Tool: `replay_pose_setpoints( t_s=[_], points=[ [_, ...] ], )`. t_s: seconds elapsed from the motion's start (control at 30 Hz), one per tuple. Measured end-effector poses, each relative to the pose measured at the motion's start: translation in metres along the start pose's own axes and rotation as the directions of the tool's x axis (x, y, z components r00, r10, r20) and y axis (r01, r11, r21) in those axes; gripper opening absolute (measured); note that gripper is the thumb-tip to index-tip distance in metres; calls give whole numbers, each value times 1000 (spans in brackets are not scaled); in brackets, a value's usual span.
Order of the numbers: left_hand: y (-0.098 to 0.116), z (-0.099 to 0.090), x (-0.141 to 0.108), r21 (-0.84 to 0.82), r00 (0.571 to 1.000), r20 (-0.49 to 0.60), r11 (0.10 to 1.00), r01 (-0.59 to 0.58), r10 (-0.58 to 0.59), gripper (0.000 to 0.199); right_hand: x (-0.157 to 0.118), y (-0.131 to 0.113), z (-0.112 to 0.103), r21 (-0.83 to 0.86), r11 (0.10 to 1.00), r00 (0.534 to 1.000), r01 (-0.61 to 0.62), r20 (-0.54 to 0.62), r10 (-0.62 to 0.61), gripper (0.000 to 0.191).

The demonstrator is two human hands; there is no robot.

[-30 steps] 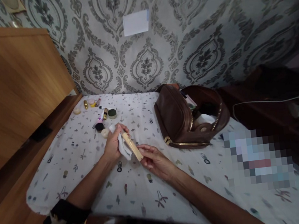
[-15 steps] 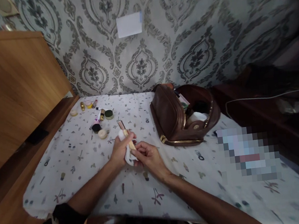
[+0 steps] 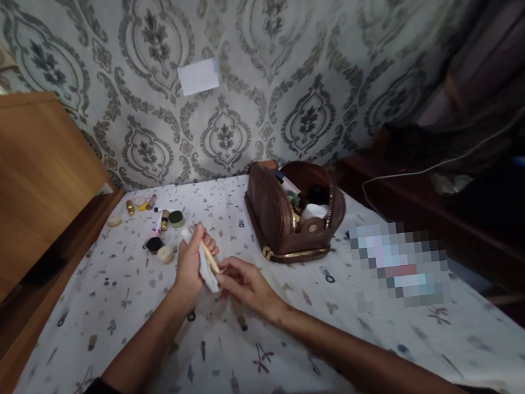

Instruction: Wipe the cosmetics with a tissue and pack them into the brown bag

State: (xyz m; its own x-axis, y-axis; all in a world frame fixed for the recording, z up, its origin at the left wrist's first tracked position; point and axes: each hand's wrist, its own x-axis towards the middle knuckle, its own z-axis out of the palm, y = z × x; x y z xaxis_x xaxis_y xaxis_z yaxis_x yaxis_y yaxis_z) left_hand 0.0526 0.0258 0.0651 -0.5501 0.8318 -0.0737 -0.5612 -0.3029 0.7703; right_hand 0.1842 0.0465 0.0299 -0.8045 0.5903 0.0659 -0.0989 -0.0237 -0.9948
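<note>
Over the middle of the table, my left hand (image 3: 187, 265) is closed round a folded white cloth or tissue (image 3: 209, 280) and a slim beige cosmetic tube (image 3: 211, 260) lying against it. The tube is tilted, its upper end covered by my left thumb and fingers. My right hand (image 3: 254, 286) pinches the tube's lower end between thumb and fingertips. Left of my hands stand a cream-coloured round jar (image 3: 165, 254), a black-lidded one (image 3: 155, 245) and a dark green round tin (image 3: 176, 218).
An unzipped brown leather bag (image 3: 272, 221) stands right of my hands, with cosmetics inside. Further right lies a blurred-out object (image 3: 398, 264). Several small cosmetics, among them a gold tube (image 3: 130, 207), sit at the back left. A wooden cabinet (image 3: 23, 180) borders the left side.
My view has turned right, so everything sits further left. My left hand has closed higher over the tube, hiding its shiny cap, and my right hand has slid to its lower end.
</note>
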Motion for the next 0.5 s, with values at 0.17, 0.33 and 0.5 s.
replay_pose_setpoints(
  t_s=[0.17,0.33,0.5],
  points=[
    [5,26,0,21,996,74,998,-52,50,48,-3,-14,-8,384,905,983,-184,71,170,48],
    [-4,54,-7,102,988,138,991,-83,68,41,-7,-38,-27,429,904,975,4,-204,93,42],
    [-13,87,-10,213,952,299,969,-127,59,39,-16,-67,-63,352,913,917,206,-396,-54,35]
  ],
)
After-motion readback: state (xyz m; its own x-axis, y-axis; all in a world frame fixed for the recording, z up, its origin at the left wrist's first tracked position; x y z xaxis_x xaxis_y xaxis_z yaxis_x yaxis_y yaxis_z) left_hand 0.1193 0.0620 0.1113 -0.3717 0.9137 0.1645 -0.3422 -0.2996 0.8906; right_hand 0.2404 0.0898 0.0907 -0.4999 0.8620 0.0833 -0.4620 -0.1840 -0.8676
